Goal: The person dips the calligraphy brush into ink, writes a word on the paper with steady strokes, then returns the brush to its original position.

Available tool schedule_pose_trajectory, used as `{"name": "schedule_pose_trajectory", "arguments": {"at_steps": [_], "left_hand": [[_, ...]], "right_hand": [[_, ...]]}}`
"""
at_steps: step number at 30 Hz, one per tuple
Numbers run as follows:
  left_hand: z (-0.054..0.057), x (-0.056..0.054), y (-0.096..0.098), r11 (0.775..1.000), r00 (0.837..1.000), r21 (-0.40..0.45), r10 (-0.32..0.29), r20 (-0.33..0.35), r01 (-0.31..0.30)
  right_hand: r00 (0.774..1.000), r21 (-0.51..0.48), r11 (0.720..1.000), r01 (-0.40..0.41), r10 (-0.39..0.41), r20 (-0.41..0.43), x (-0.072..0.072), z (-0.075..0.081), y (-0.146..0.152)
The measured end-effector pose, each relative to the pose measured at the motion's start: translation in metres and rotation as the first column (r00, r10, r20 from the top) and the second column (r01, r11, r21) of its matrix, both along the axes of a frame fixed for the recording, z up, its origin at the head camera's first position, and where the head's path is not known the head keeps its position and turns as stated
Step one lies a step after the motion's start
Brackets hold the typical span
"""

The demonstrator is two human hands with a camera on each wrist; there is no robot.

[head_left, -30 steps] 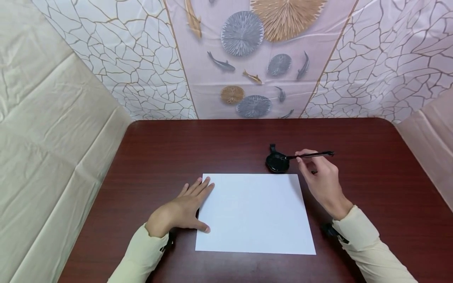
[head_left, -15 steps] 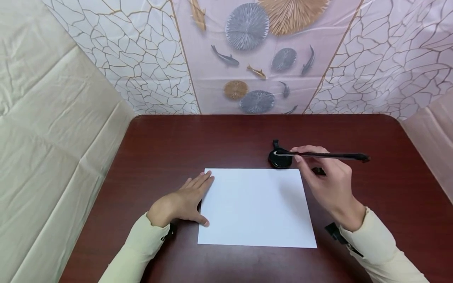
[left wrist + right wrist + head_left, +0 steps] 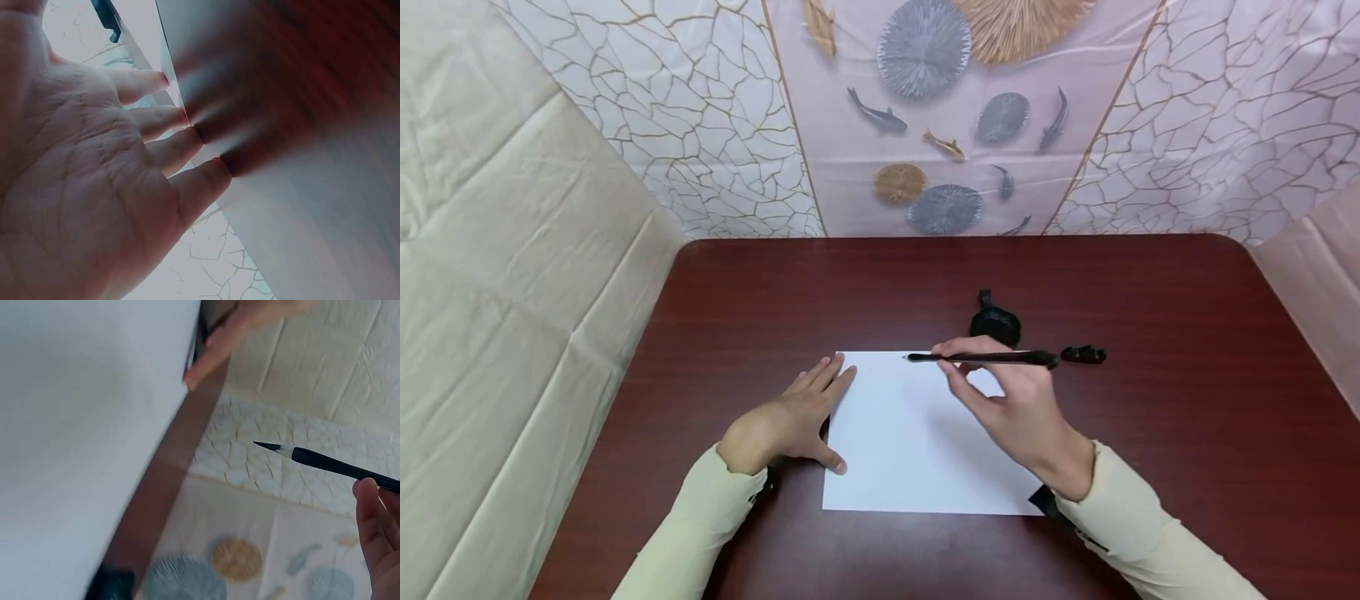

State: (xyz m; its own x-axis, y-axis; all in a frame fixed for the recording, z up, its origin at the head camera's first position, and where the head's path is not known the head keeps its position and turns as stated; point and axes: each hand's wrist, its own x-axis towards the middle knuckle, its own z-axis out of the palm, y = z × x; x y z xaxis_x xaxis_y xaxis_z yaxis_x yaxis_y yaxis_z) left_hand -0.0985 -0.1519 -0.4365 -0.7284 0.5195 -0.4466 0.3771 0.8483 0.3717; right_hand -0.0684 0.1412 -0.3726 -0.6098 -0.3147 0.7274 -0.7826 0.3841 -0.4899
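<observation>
My right hand (image 3: 1011, 408) pinches a black-handled calligraphy brush (image 3: 992, 357) between thumb and fingers, above the upper part of a white sheet of paper (image 3: 895, 450). In the right wrist view the brush (image 3: 331, 465) shows a dark, pointed tip with a pale band behind it, and it is held clear of the sheet. My left hand (image 3: 790, 425) lies with fingers spread on the sheet's left edge. Its straight fingertips (image 3: 212, 172) touch down there in the left wrist view. Just past the sheet's top edge sits a round black ink dish (image 3: 996, 325) with a short tab.
A small black brush rest (image 3: 1083, 354) lies right of the dish on the dark red-brown table (image 3: 775, 292). Patterned cloth (image 3: 940, 125) hangs behind the table's far edge, and a cream cloth (image 3: 497, 333) borders the left side.
My right hand has moved left with the brush, from over the ink dish to over the paper, uncovering the small black rest. The left hand stays on the sheet's left edge.
</observation>
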Motion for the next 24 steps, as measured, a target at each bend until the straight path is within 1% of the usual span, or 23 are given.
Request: {"name": "schedule_pose_trajectory", "arguments": {"at_steps": [6,12,18,24], "left_hand": [[-0.001,-0.001,0.003,1.0,1.0,-0.015,-0.002,-0.007,0.002],[0.001,0.001,0.002,1.0,1.0,-0.001,0.006,-0.007,-0.006],[0.001,0.001,0.003,1.0,1.0,-0.018,0.008,-0.001,-0.008],[0.0,0.0,0.004,0.999,1.0,-0.031,0.012,-0.001,-0.012]], "right_hand": [[0.992,0.024,0.999,0.027,-0.03,0.12,0.002,-0.024,-0.02],[0.984,0.056,0.998,0.015,-0.024,0.177,0.002,-0.042,-0.035],[0.976,0.075,0.997,0.007,-0.023,0.218,0.001,-0.05,-0.041],[0.975,0.089,0.996,0.006,-0.026,0.223,-0.002,-0.053,-0.043]]}}
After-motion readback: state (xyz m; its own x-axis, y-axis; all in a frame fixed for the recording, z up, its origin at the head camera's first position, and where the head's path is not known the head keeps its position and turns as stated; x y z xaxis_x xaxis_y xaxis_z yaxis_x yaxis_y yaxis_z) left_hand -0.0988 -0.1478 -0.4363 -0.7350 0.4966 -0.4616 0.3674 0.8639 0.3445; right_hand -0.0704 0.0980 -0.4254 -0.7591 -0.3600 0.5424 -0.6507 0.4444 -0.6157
